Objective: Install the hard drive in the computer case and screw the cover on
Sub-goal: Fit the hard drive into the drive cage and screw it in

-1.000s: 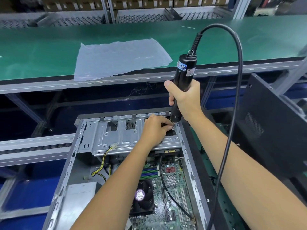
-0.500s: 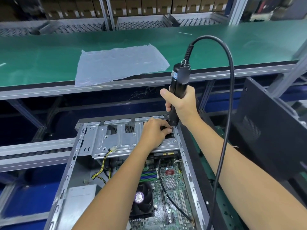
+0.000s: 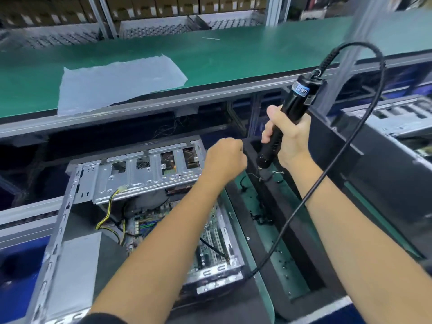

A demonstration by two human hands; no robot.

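Note:
An open grey computer case (image 3: 60,220) lies below me, its metal drive cage (image 3: 140,176) at the far end and the motherboard (image 3: 210,244) showing inside. My left hand (image 3: 224,157) hovers as a loose fist just past the cage's right edge; whether it holds anything small I cannot tell. My right hand (image 3: 289,136) grips a black electric screwdriver (image 3: 287,118), tilted, its tip above a shallow black tray (image 3: 268,239) of small screws to the right of the case. The screwdriver's black cable (image 3: 364,141) loops over my right forearm.
A green bench (image 3: 233,54) runs across the back with a clear plastic sheet (image 3: 117,80) on it. A black case panel (image 3: 385,174) stands at the right, and another metal chassis (image 3: 397,115) sits behind it. Yellow and black wires (image 3: 109,211) hang inside the case.
Both hands have left the drive cage and moved right. The screwdriver has lifted off the cage and now hangs over the screw tray. My view has swung right.

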